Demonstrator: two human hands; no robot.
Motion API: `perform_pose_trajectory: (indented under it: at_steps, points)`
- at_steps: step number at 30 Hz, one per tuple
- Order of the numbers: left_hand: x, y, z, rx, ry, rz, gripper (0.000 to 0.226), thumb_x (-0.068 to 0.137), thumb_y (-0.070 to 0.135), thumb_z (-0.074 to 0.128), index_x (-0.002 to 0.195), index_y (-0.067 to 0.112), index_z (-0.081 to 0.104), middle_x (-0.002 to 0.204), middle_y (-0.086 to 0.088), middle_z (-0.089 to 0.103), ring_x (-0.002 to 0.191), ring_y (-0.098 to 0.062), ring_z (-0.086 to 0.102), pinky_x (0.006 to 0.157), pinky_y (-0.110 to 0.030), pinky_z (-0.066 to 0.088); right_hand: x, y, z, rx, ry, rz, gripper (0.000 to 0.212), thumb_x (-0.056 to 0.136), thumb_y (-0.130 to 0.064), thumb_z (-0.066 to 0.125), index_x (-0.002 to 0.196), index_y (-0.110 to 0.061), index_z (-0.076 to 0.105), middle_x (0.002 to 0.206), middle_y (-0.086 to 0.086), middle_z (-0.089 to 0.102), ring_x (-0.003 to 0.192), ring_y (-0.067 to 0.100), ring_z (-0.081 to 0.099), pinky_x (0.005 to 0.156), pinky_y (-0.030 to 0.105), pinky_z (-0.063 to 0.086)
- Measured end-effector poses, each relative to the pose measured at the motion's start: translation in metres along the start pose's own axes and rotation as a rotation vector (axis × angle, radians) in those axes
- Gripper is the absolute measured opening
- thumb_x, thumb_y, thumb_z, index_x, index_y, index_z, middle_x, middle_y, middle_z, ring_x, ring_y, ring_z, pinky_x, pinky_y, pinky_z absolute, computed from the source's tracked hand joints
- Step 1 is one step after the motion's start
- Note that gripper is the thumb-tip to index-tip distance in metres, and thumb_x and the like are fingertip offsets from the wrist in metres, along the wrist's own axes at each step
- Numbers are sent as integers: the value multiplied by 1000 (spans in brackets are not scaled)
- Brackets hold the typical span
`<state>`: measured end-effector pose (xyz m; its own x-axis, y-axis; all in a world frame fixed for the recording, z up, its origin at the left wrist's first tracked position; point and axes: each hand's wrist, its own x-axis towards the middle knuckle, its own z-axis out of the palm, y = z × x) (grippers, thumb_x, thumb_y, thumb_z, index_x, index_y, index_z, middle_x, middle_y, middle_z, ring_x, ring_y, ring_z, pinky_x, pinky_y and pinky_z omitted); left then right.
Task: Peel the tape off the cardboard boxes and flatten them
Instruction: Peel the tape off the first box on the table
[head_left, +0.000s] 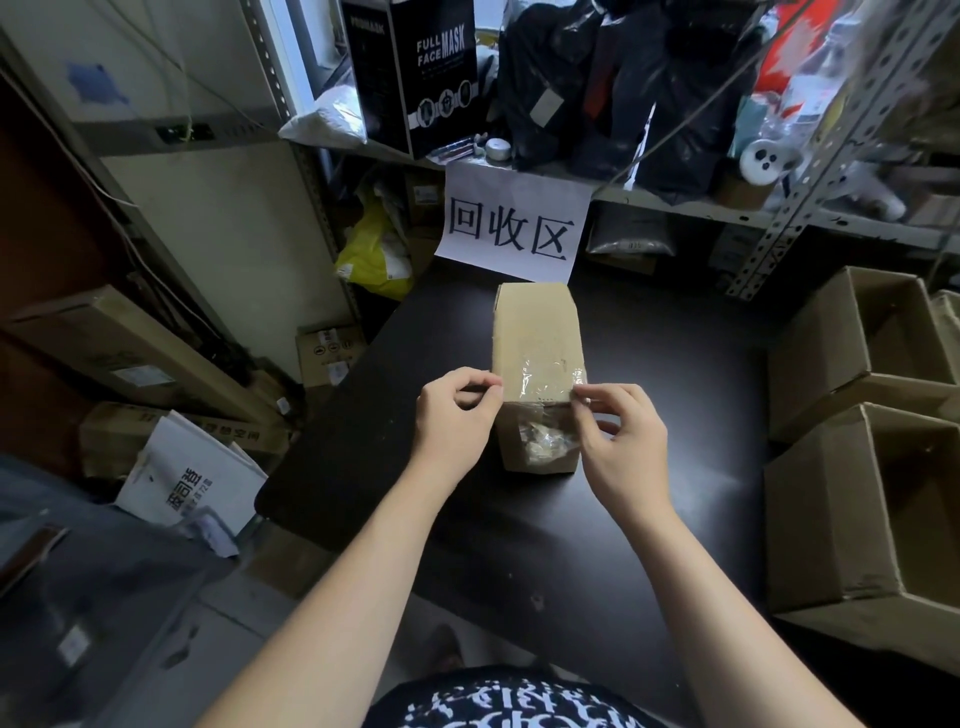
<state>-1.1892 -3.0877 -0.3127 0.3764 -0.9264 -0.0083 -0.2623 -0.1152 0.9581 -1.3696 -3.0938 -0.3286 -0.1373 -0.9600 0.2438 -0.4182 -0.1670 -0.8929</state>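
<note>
Cardboard box (535, 338): L hand (454, 415) pinches its left top edge, R hand (626, 441) pinches tape (545, 376) at right edge.

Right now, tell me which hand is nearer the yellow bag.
Left. The left hand holds the box's left edge, on the bag's side; right hand pinches tape at its right edge.

A dark table (649, 415) carries one cardboard box (535, 332) (clear tape (540, 379) across its near end), set toward the far edge.
</note>
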Motion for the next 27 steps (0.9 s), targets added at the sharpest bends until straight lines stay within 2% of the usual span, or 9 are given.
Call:
perform_pose_trajectory:
  at_steps: [4, 9, 11, 14, 17, 19, 20, 23, 27]
  points:
    - [5, 4, 0, 124, -8, 16, 9, 93, 18, 67, 89, 21, 74, 77, 10, 69, 69, 7, 62, 59, -5, 42, 2, -1, 0, 14, 1, -7, 15, 95, -13, 72, 100, -26, 77, 102, -8, 65, 91, 12, 69, 81, 36, 59]
    - [6, 6, 2, 232, -31, 51, 11, 101, 16, 57, 95, 19, 66, 94, 6, 61, 78, 2, 55, 64, -1, 38, 3, -3, 3, 16, 1, -29, 14, 95, -13, 71, 100, -25, 77, 101, -9, 65, 91, 10, 68, 80, 31, 58]
    - [7, 7, 2, 213, -30, 36, 10, 100, 18, 58, 97, 19, 68, 95, 5, 64, 80, -1, 57, 63, -2, 39, 2, -2, 4, 15, 2, -33, 14, 95, -14, 71, 99, -25, 77, 101, -9, 64, 91, 9, 68, 79, 29, 57]
    - [7, 6, 0, 132, -8, -3, 4, 91, 26, 71, 89, 23, 72, 82, 8, 72, 73, -2, 65, 60, -6, 44, 2, -2, 3, 25, 2, -33, 15, 95, -13, 71, 98, -27, 76, 101, -8, 64, 90, 9, 68, 74, 19, 54]
    - [7, 5, 1, 93, 1, -39, 5, 87, 22, 76, 83, 20, 74, 79, 17, 71, 76, 8, 65, 63, -5, 45, 1, -3, 2, 31, 1, -35, 15, 94, -10, 72, 98, -24, 77, 101, -5, 64, 89, 6, 67, 67, 10, 49]
    - [6, 6, 4, 34, 3, -84, 6, 89, 16, 74, 83, 15, 74, 89, 22, 69, 77, 15, 63, 61, 0, 42, 0, -3, 1, 33, -2, -29, 14, 94, -10, 72, 98, -23, 77, 101, -6, 64, 89, 3, 66, 66, 9, 48]
    - [6, 7, 5, 0, 9, -105, 7, 90, 14, 73, 83, 14, 75, 93, 22, 69, 77, 13, 63, 62, 0, 41, 0, -4, 2, 36, -4, -26, 14, 94, -11, 72, 97, -23, 77, 101, -5, 64, 89, 3, 66, 66, 9, 48]
    - [5, 7, 6, -37, 17, -98, 7, 90, 13, 73, 84, 17, 73, 89, 17, 71, 76, 1, 67, 64, -4, 45, -1, -4, 1, 38, -10, -26, 14, 94, -11, 73, 98, -24, 77, 101, -5, 64, 89, 4, 66, 66, 9, 49]
    - [3, 6, 4, -57, 17, -75, 4, 88, 12, 76, 86, 16, 76, 86, 14, 74, 77, 0, 69, 66, -7, 48, -3, -3, 0, 36, -13, -23, 14, 95, -11, 72, 98, -24, 76, 102, -6, 63, 89, 7, 67, 66, 10, 50]
